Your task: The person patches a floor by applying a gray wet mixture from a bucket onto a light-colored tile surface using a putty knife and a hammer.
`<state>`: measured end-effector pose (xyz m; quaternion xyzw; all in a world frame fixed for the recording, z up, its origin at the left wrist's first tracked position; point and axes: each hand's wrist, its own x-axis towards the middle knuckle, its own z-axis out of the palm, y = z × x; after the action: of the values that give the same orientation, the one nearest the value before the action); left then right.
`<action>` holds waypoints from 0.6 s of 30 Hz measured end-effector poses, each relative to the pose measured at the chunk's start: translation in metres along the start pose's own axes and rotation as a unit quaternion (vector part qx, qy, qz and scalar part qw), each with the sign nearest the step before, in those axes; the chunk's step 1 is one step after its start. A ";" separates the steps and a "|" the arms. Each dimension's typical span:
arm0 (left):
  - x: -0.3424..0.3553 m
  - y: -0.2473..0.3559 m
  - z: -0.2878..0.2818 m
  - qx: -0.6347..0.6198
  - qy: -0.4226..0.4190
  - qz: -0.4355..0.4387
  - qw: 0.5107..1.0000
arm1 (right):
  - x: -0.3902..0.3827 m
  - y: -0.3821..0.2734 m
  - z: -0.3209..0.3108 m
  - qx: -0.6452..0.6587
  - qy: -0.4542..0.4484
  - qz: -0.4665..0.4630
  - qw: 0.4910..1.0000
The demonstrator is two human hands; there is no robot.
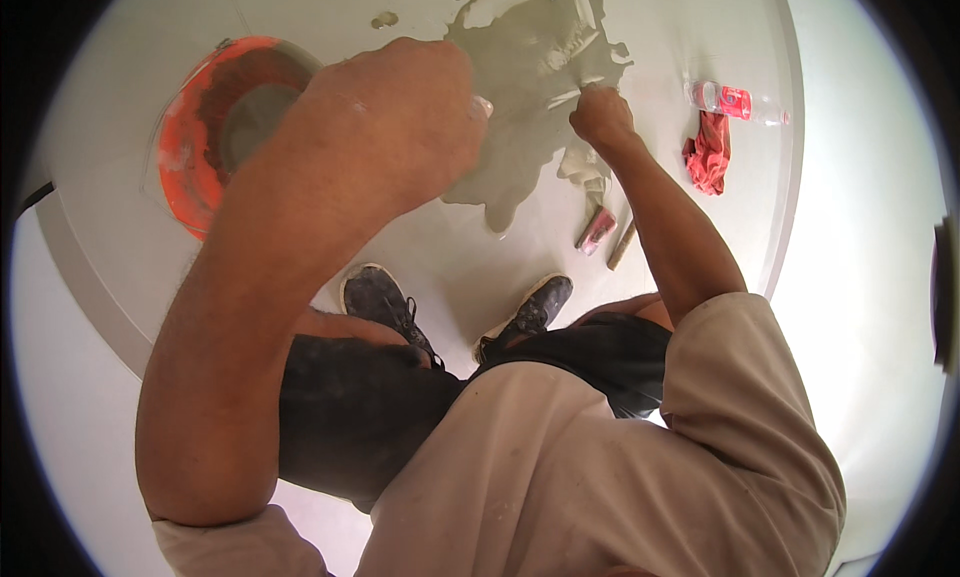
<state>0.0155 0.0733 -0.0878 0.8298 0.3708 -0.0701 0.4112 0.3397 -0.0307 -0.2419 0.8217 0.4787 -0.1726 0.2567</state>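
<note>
My left hand (410,107) is raised close to the camera, its fingers curled into a fist. Whatever it may hold is hidden behind the knuckles. My right hand (604,115) is lower and farther off, closed at the right edge of a spread of wet grey paste (520,107) on the pale floor. Something thin and light seems to run from its fingers into the paste, but I cannot make out its kind. Pale streaks cross the paste just beyond that hand. Left of my left hand stands an orange bucket (185,167) with grey paste inside, partly covered by my forearm.
Near my right forearm lie a pink-and-grey block-like object (597,231) and a thin brown stick (622,247). Farther right are a crumpled red cloth (708,155) and a clear plastic bottle (735,102) on its side. My dark shoes (385,302) stand just behind the paste.
</note>
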 end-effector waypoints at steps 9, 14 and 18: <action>-0.001 0.002 0.004 0.017 -0.019 -0.021 0.999 | 0.000 -0.019 0.000 -0.005 -0.036 -0.026 0.999; -0.008 -0.001 -0.002 0.002 -0.019 -0.035 0.999 | -0.030 -0.053 0.000 0.006 -0.020 -0.042 0.999; -0.001 0.018 -0.011 0.016 -0.039 -0.040 0.998 | -0.031 -0.042 0.013 0.043 0.025 0.011 0.999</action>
<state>0.0247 0.0740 -0.0692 0.8174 0.3860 -0.1243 0.4092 0.2872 -0.0426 -0.2465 0.8410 0.4685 -0.1695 0.2110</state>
